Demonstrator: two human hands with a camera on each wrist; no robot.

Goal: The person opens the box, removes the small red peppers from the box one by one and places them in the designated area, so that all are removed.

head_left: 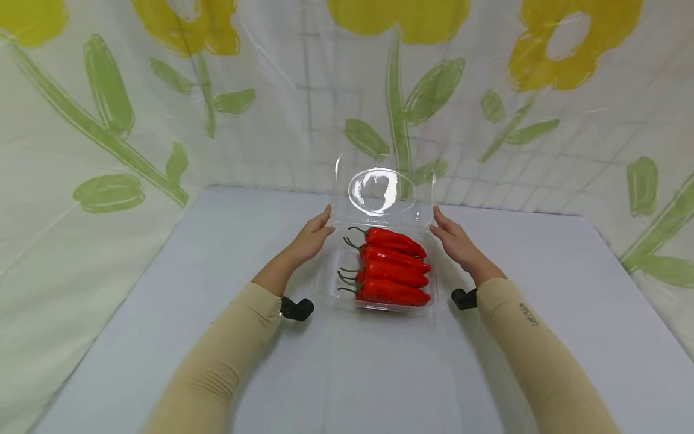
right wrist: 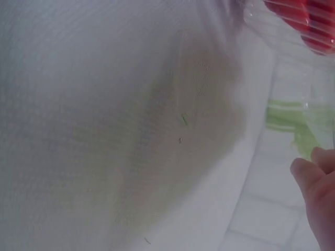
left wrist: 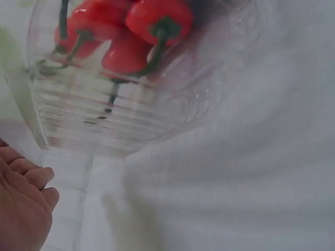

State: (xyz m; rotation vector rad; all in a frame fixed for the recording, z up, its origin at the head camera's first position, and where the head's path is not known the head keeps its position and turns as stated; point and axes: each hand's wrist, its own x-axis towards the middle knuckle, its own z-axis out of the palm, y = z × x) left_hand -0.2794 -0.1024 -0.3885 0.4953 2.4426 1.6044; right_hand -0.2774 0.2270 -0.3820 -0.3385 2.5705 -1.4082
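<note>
A clear plastic clamshell box (head_left: 332, 283) lies on the table with its lid (head_left: 347, 211) raised at the far side. Inside are several red chili peppers (head_left: 394, 292), stacked crosswise, their green stems pointing left. My left hand (head_left: 311, 239) is at the lid's left edge near the hinge, fingers stretched forward and thumb apart from them. On the opposite side, my right hand (head_left: 454, 240) has its fingertips right at the lid's right edge. The left wrist view shows the ribbed box wall and the stem ends of the peppers (left wrist: 159, 21) above the hand.
The box stands on a white-covered table (head_left: 379, 374). Behind it hangs a pale curtain (head_left: 293, 120) with yellow flowers and green leaves. Black wrist cameras, one at the left wrist (head_left: 297, 310) and one at the right (head_left: 464, 299), flank the box. Small green bits (right wrist: 184, 120) lie on the cloth.
</note>
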